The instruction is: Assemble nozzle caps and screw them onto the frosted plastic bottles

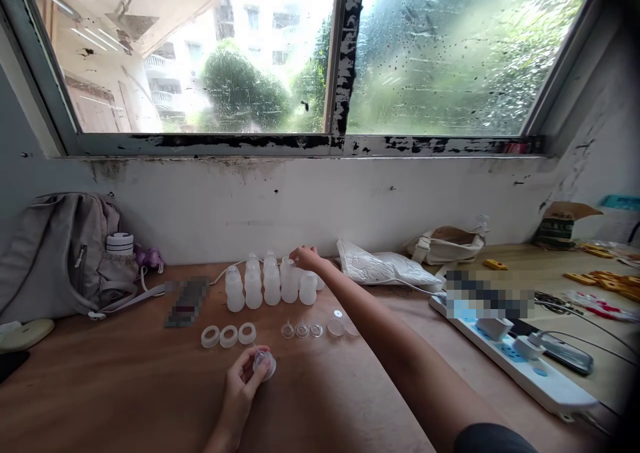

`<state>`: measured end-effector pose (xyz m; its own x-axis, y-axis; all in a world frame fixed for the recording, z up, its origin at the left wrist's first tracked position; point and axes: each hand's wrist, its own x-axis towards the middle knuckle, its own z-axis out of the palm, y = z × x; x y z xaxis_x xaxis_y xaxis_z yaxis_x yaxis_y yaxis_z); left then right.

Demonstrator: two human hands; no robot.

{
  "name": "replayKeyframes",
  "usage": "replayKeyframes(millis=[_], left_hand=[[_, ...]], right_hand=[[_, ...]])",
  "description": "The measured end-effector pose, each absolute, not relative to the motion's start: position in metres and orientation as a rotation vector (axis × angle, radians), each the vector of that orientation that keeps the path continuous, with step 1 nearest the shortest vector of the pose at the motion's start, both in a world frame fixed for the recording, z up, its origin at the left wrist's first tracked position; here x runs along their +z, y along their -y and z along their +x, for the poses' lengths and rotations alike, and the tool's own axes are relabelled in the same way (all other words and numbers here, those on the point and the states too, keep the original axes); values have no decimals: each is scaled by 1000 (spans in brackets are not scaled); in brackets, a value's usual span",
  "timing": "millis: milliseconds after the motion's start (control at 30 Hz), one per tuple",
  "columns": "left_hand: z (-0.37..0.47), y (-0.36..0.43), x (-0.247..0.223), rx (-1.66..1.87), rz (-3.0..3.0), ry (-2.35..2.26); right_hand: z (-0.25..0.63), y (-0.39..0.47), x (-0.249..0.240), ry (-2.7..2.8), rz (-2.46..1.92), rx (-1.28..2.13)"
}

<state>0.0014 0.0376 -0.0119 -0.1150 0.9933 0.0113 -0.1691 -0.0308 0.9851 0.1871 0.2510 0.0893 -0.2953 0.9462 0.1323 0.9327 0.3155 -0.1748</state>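
My left hand (245,380), above the near part of the table, pinches a clear bottle nipple in a collar ring (265,365) between thumb and fingers. Stretched far forward, my right hand (305,258) has its fingers bent at the top of a frosted baby bottle (289,283); the fingertips are partly hidden. Several other frosted bottles (253,286) stand upright in the same row, one shorter bottle (308,289) just right of it. Three white collar rings (229,336) lie left of centre. Three clear nipples (302,330) and some thin clear discs (335,327) lie to their right.
A grey backpack (65,253) sits at the left, near a blurred-out flat object (187,301). White plastic packaging (385,266) and a cloth bag (445,245) lie by the wall. A power strip (540,376) with plugs and cables runs along the right.
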Motion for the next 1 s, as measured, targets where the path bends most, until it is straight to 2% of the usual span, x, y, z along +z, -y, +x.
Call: replayKeyframes(millis=[333, 533, 733, 1000], left_hand=[[-1, -32, 3, 1298, 1066, -1103], [4, -28, -1, 1249, 1003, -1049], [6, -24, -7, 1270, 954, -990], [10, -22, -1, 1317, 903, -971]], right_hand=[[218, -245, 129, 1898, -1411, 172], [241, -182, 140, 1682, -1134, 278], [229, -94, 96, 1620, -1028, 538], [201, -44, 25, 1715, -1061, 604]])
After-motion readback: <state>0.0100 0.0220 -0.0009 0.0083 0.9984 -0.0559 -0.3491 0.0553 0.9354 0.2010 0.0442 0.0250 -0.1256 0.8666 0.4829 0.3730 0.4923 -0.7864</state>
